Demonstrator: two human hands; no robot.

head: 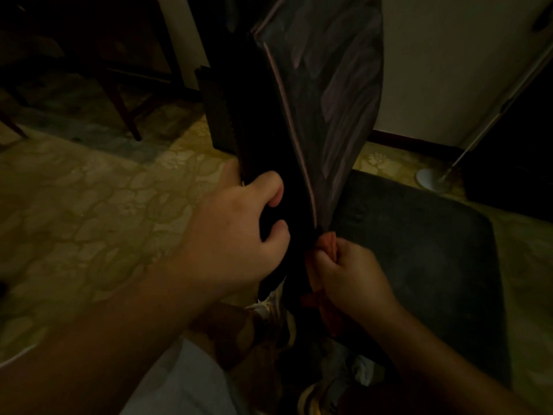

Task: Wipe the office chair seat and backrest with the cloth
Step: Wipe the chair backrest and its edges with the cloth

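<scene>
**A:** Your forearms fill the near edge, one from each side. What does your right hand have?

**B:** You have the cloth bunched in that fist. It is orange, the fingers are curled tight around it, and one end pokes out above the thumb while the other hangs below the wrist. It sits at the foot of the backrest, right where that meets the seat.

**A:** Is the cloth touching the chair?

**B:** Its top end lies against the low edge of the backrest. In this dim light you cannot tell how firmly it presses.

**A:** And your left hand?

**B:** You grip the dark near edge of the backrest with it, just left of the cloth. The fingers wrap around the edge, close together, thumb on the near face.

**A:** How does the chair stand?

**B:** You see the backrest edge-on, rising far and slightly right, with pale piping along its side and scuffed patches on the right face. The seat spreads out to the right, dark and dusty.

**A:** What is around it?

**B:** You have a patterned floor to the left, wooden legs far left, a pale wall beyond, and a stand with a round base far right. Near your knees lie shoes, too dark to tell more.
</scene>
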